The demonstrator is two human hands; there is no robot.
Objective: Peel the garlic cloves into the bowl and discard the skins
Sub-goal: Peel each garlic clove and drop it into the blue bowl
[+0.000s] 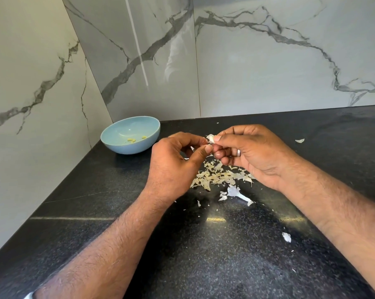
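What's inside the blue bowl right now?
The bowl holds a few small yellowish peeled cloves near its bottom, two close together and one apart to the right. No skins are visible in it. Its near rim hides a strip of the inside wall.

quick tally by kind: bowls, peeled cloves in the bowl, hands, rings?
Bowl: 1
Peeled cloves in the bowl: 3
Hands: 2, left and right, both pinching one garlic clove
Ring: 1
Total: 7
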